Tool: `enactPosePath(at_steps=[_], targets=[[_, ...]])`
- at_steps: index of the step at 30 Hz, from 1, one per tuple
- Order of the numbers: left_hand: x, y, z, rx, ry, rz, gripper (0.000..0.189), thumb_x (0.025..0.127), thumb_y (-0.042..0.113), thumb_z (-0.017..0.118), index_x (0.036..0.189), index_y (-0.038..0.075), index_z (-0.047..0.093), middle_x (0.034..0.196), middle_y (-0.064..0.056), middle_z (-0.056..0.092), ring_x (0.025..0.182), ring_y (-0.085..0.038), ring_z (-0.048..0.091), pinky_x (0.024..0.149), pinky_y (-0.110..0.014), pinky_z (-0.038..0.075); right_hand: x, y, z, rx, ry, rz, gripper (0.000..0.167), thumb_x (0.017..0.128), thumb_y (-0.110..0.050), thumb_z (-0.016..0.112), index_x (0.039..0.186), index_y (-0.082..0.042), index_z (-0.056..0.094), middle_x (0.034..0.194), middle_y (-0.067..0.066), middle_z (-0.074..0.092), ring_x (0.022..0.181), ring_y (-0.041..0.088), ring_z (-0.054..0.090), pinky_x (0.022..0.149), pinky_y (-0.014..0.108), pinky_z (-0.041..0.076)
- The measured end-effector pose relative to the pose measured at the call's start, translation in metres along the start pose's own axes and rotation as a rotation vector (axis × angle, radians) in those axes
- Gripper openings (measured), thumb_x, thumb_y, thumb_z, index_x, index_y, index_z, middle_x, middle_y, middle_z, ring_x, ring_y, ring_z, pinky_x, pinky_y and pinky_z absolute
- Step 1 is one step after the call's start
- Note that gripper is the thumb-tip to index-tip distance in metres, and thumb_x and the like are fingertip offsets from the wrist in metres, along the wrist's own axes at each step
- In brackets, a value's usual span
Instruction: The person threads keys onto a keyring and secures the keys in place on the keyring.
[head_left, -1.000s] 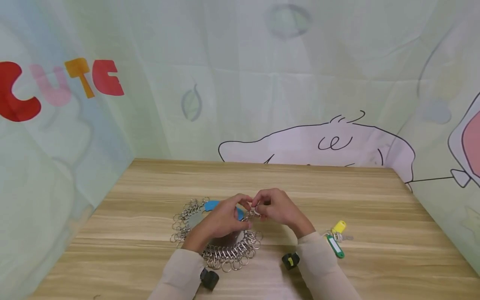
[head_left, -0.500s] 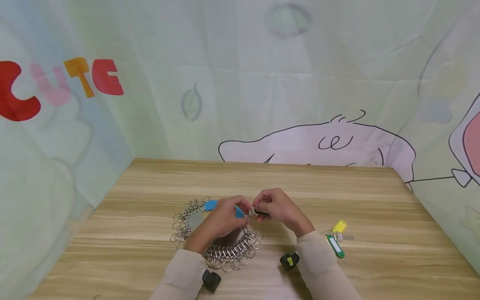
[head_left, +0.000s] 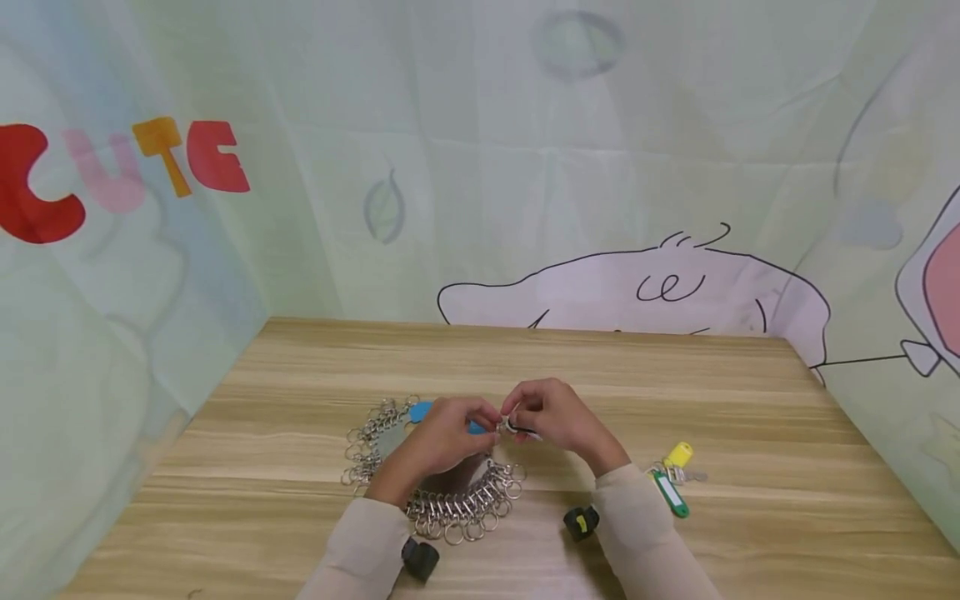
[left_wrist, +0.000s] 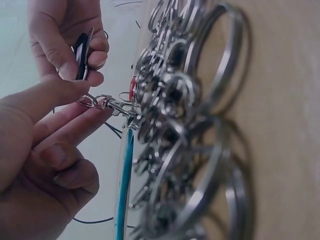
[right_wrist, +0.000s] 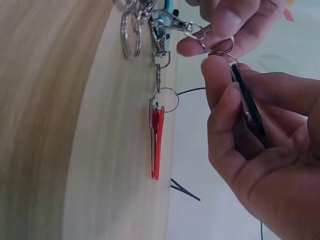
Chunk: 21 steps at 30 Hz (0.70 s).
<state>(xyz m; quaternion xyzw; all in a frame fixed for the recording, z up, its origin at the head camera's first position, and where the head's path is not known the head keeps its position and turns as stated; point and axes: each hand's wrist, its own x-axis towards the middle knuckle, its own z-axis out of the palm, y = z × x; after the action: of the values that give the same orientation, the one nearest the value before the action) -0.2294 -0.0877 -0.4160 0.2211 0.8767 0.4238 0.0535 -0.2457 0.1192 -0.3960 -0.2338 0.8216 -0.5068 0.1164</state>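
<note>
My left hand (head_left: 442, 437) pinches a split ring (right_wrist: 220, 47) between thumb and fingers. The ring hangs from a silver swivel clasp (left_wrist: 117, 106) at the right edge of a round grey disc (head_left: 390, 440) fringed with several clasps and rings. Close beside it, my right hand (head_left: 555, 414) grips a black key tag (right_wrist: 248, 100) with a flat metal piece, likely a key, lying along it. A thin ring at the tag's end meets the split ring; whether they are linked I cannot tell. Part of the disc and its blue arc (head_left: 420, 411) is hidden by the left hand.
On a neighbouring clasp hangs a red tag with a key (right_wrist: 158, 145). Right of the right forearm lie a yellow tag (head_left: 678, 454), a green tag (head_left: 671, 493) and a key (head_left: 688, 475). A printed cloth stands behind the wooden table (head_left: 315, 358).
My left thumb has risen and closed toward the fingers at the ring. The black tag in my right hand has turned, showing more of its edge. The disc and loose tags stay put.
</note>
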Motion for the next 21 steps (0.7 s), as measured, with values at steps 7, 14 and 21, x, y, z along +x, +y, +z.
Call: enactPosePath(at_steps=[7,14,21], targets=[[0.0009,-0.0027,0.0009,-0.006,-0.012,-0.025,0.014,0.091,0.020,0.074,0.101,0.011,0.074,0.093,0.004,0.071,0.089,-0.017,0.066,0.078,-0.040,0.052,-0.0015,-0.0006,0.0015,-0.079,-0.011,-0.093,0.016,0.092,0.012,0.060,0.094,0.000,0.071,0.085,0.007,0.071,0.066,0.024,0.067,0.065,0.046,0.056],[-0.0002,-0.0013,0.0007,-0.003,-0.026,-0.041,0.021,0.088,0.019,0.078,0.106,0.011,0.072,0.097,0.003,0.070,0.088,-0.017,0.065,0.076,-0.039,0.052,-0.0028,-0.0022,0.0001,-0.081,-0.027,-0.096,0.016,0.093,0.011,0.059,0.094,0.000,0.071,0.087,0.008,0.072,0.067,0.025,0.068,0.066,0.049,0.056],[0.0000,0.0016,0.0024,0.029,-0.036,-0.076,0.029,0.084,0.013,0.082,0.108,0.010,0.067,0.105,0.000,0.067,0.091,-0.020,0.062,0.078,-0.039,0.050,0.0001,-0.0011,-0.0007,-0.044,-0.038,-0.078,0.014,0.094,0.009,0.060,0.096,0.000,0.070,0.087,0.010,0.072,0.069,0.030,0.067,0.066,0.050,0.056]])
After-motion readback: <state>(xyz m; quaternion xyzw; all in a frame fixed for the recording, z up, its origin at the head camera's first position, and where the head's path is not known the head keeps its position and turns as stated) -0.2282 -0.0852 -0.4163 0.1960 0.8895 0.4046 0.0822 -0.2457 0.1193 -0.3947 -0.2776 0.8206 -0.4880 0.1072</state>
